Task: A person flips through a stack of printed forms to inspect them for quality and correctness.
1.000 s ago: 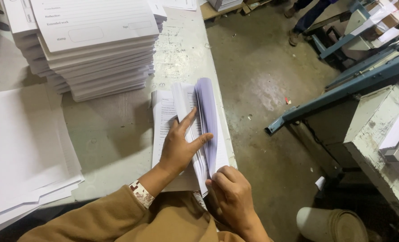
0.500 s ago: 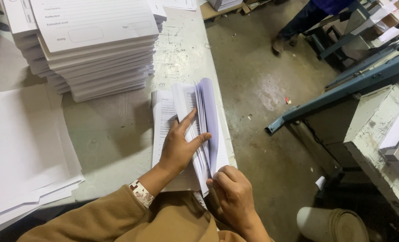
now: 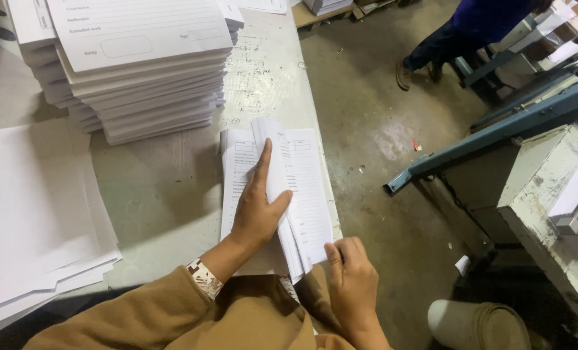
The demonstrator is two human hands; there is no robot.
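Observation:
A pad of printed white forms (image 3: 305,188) lies near the right edge of the worn table (image 3: 166,201). My left hand (image 3: 258,207) presses flat on its left half, index finger stretched up along a lifted bunch of sheets. My right hand (image 3: 350,279) pinches the near right corner of the sheets, which lie turned over to the right with their printed face up. Both arms wear tan sleeves, and a patterned band sits on the left wrist.
A tall pile of printed form pads (image 3: 133,65) stands at the table's back left. Loose blank white sheets (image 3: 36,214) spread at the left. Right of the table is concrete floor, a blue-framed machine (image 3: 496,129), and another person's legs (image 3: 438,52) at the back.
The lifted sheets, standing on edge before, have fallen flat to the right. My right hand has slid to the near right corner. The other person has stepped closer at the back.

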